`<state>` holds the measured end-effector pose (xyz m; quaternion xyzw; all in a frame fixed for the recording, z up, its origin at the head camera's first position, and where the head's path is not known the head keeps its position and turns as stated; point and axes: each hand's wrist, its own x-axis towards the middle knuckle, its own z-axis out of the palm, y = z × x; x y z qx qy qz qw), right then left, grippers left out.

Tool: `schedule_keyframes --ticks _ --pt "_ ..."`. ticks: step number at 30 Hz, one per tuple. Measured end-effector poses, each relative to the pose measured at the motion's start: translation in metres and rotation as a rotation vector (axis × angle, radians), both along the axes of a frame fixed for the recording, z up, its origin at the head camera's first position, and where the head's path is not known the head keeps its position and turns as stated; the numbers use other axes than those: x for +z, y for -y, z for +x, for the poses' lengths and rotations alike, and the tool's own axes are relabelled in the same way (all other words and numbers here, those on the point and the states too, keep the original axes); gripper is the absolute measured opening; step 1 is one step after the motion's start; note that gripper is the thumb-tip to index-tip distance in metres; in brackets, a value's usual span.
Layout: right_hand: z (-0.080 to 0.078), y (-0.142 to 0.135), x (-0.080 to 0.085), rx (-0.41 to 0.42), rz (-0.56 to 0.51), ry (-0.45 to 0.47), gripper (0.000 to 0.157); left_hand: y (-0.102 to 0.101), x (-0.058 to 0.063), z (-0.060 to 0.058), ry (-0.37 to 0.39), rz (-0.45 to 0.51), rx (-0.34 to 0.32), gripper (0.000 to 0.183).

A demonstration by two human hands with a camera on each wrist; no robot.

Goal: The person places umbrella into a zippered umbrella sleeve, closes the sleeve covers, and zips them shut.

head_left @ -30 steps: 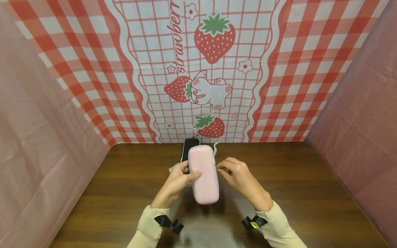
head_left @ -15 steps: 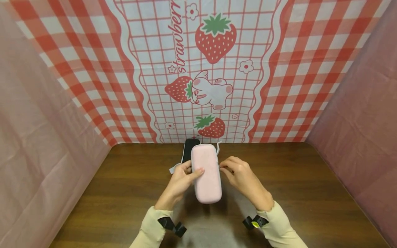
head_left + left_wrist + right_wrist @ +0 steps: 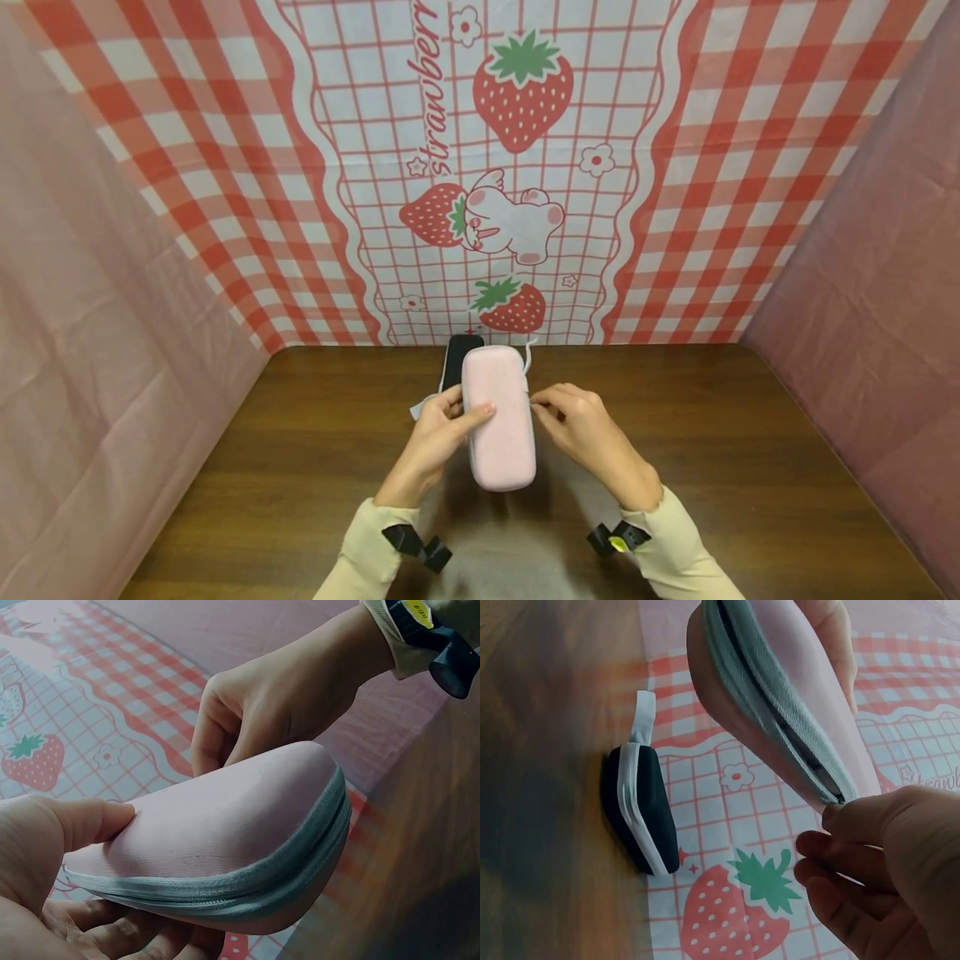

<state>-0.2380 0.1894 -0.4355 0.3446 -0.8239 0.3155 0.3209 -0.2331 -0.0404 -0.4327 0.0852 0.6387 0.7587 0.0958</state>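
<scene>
In the head view a pink zip case (image 3: 504, 437) is held up above the table. My left hand (image 3: 429, 433) grips it from the left, thumb on its top face and fingers beneath, as the left wrist view shows. At its right side my right hand (image 3: 585, 421) pinches at the zip with thumb and forefinger; the zip pull itself is hidden by the fingertips. The right wrist view shows the grey zip (image 3: 780, 724) parted in a narrow dark gap along that side. What lies inside the case cannot be made out.
Behind the pink case a black case (image 3: 463, 357) with a white zip and a pale strap (image 3: 643, 716) lies on the wooden table (image 3: 720, 450). A strawberry-print cloth (image 3: 517, 208) stands at the back, with pink cloth on both sides.
The pink case and both hands have shifted slightly to the right since a second ago. Over the last half second they have hardly moved.
</scene>
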Motion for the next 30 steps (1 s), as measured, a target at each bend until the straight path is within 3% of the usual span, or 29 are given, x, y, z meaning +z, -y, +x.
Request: schedule_keyframes --ticks 4,15,30 --pt "0.0018 -0.0002 0.0001 -0.01 0.023 0.037 0.012 0.0006 0.0002 -0.0004 0.007 0.002 0.009 0.046" --pt "0.0023 0.002 0.0007 0.063 0.02 0.05 0.012 0.0034 0.0006 -0.0027 0.011 -0.02 0.067 0.045" --pt "0.0026 0.0021 0.0009 0.14 0.023 0.044 0.014 0.0082 0.0051 -0.0041 0.026 0.019 0.074 0.045"
